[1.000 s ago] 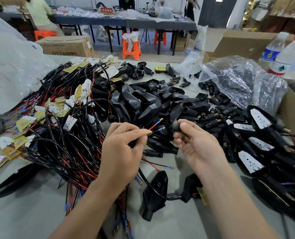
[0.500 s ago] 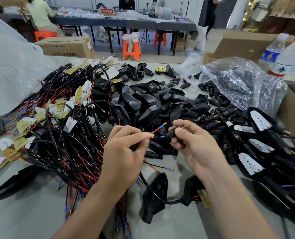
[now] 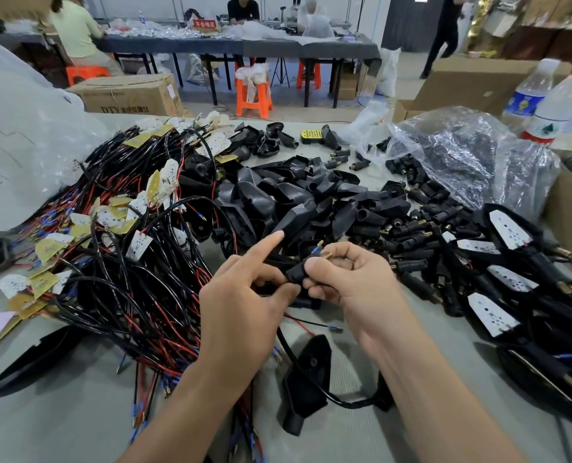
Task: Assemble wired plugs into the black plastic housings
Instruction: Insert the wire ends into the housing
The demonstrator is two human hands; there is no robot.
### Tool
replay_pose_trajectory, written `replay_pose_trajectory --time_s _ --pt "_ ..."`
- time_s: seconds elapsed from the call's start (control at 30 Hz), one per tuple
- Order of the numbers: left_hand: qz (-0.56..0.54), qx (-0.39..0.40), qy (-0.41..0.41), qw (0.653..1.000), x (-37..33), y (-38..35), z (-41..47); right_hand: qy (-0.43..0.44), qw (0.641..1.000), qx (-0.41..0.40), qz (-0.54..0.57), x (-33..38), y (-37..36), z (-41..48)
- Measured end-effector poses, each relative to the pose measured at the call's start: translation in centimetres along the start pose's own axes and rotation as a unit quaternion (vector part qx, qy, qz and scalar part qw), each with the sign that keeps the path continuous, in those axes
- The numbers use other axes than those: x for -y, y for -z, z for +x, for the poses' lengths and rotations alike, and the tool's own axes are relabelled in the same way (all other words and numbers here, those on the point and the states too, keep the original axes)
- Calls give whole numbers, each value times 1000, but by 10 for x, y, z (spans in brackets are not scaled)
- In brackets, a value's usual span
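Note:
My left hand [image 3: 244, 305] and my right hand [image 3: 355, 282] meet at the table's middle over a small black plug housing [image 3: 296, 273]. The right thumb and fingers pinch the housing, and a brass threaded tip with a blue-sleeved wire end [image 3: 323, 253] sticks out above them. My left thumb and middle fingers pinch the black wire at the housing's near end, while the left index finger points straight up and away. A black housing with its cable [image 3: 308, 379] lies on the table below my hands.
A tangle of black and red wires with white LED boards [image 3: 117, 262] fills the left. A heap of black housings [image 3: 278, 198] lies ahead, small barrel plugs [image 3: 421, 228] and finished units [image 3: 512, 282] to the right. A plastic bag [image 3: 472, 158] and bottles [image 3: 558, 105] stand far right.
My hands have come together. The wire ends, which stood free between the hands, have gone through the housing, and the left index finger has lifted straight.

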State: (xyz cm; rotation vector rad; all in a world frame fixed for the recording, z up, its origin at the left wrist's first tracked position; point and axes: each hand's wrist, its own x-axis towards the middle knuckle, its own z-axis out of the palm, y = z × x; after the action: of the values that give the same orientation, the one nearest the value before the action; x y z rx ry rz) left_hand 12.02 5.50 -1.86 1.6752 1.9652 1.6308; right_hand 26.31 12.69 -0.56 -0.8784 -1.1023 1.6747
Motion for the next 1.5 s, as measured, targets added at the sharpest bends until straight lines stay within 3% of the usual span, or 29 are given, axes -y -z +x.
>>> replay_pose_trajectory --time_s 0.2,0.33,0.43,0.53,0.67,0.83,0.97,1.13,1.33,1.5 --pt "-7 35 33 999 -2 1 2 48 994 -21 -96 0 -1 -1" --pt "-73 76 68 992 2 0 4 16 999 -44 -19 1 -3 -1" --pt "-186 93 124 970 5 -1 8 -10 997 -51 56 5 -2 1" --pt "-271 63 179 944 8 -3 13 7 999 -29 33 7 0 -1" --pt "-264 29 176 948 9 -5 12 67 994 -3 -91 6 -4 -5" --pt "-231 29 148 961 10 -5 9 38 998 -27 -41 9 -7 -4" --pt "-228 100 137 959 6 -3 10 22 999 -36 -32 12 -4 -4" --pt "-296 220 160 916 -3 1 13 21 998 -30 -53 17 1 -4" --pt "-341 187 187 902 -8 -1 13 58 990 -16 -126 19 8 -4" --pt "-308 99 228 918 -7 -8 13 63 989 -38 -131 14 4 -2"
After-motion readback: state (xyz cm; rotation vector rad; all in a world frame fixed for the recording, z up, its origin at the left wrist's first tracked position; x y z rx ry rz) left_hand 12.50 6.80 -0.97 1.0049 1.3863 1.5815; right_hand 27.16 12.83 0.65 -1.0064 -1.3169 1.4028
